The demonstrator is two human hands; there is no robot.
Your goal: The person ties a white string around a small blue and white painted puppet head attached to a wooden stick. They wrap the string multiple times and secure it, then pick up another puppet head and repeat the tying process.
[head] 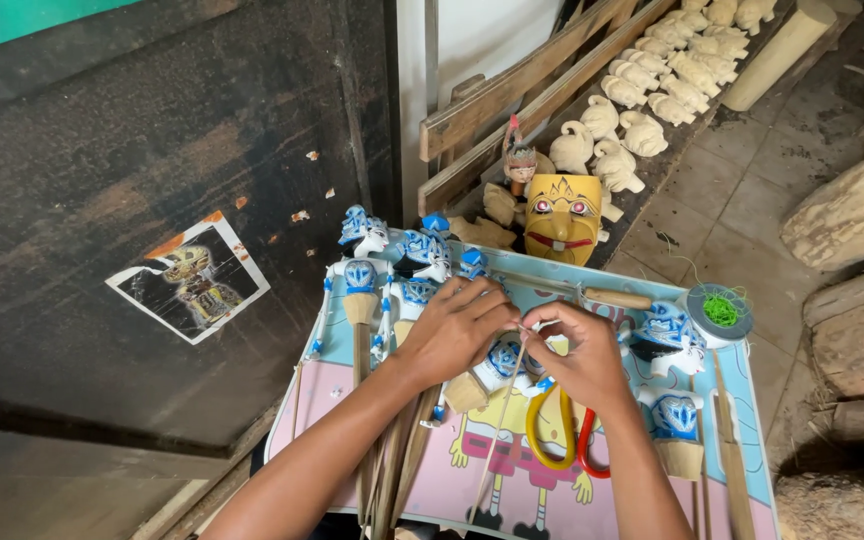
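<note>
left hand (455, 330) and right hand (577, 355) pinching a blue-white puppet (505, 362) mid-table, thin stick (500, 430) hanging near, scissors (562, 428) just right

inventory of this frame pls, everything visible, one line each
Puppets: several, blue and white, on the table.
Puppet under the hands: one, blue and white, between both hands.
Scissors: one pair, yellow and red handles, below right hand.
Mask: one, yellow, behind the table.
Carved heads: many, unpainted, top right.
Spool: one, green thread, table's right corner.
Table: one, pink and blue cartoon print.
Photo: one, on dark wall.
Left hand: on the puppet.
Right hand: pinching at it.
</note>
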